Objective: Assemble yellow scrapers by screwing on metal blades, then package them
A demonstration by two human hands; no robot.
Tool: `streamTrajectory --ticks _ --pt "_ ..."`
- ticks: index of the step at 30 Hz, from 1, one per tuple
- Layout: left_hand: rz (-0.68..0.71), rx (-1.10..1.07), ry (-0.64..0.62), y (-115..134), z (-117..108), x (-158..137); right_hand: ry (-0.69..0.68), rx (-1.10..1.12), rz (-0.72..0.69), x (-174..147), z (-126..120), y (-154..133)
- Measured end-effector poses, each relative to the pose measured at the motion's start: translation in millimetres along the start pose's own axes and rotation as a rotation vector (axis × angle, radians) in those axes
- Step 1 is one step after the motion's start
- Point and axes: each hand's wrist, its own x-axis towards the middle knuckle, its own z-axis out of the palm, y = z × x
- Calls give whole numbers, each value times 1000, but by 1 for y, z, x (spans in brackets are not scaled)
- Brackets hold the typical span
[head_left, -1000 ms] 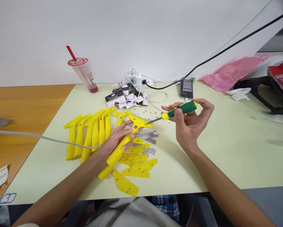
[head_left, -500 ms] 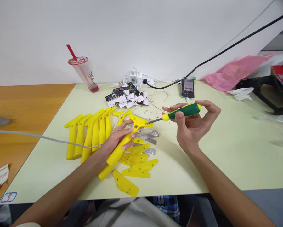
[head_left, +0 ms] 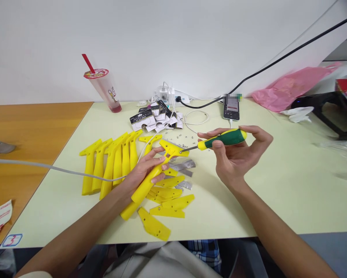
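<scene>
Smooth, bright yellow T-shaped scraper [head_left: 149, 179]

- White wall [head_left: 173, 38] rising from ten to two o'clock, evenly lit.
- Pale tabletop [head_left: 295, 193] across the centre, stretching towards three o'clock.
- Brown wood-grain surface [head_left: 40, 127] adjoining it at nine o'clock.
- Blue-grey floor [head_left: 332, 249] at four o'clock.

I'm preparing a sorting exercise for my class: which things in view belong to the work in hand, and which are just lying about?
Likely part of the work:
- screwdriver, in the right hand
- yellow tool, in the left hand
- other yellow handles
- flat yellow pieces
- metal strips

Apparently just lying about:
- drink cup
- phone
- pink bag
</scene>
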Motion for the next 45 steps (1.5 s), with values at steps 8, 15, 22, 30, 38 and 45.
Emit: streamTrajectory --ticks 8,15,22,30,38,45 --pt "-17 41 -30 -1 -11 5 -40 -18 -77 0 -2 -1" --pt "-11 58 -57 -1 -12 6 -130 -55 -297 5 -5 6" --pt "-4 37 -43 -1 -7 5 -255 -117 -305 17 4 5" --pt "39 79 -88 -2 -11 4 -437 -184 -285 31 20 -5" --pt "88 8 -120 -9 -24 14 -147 -275 -345 15 30 25" --pt "71 -7 -46 -4 -10 5 -248 -182 -292 10 30 13"
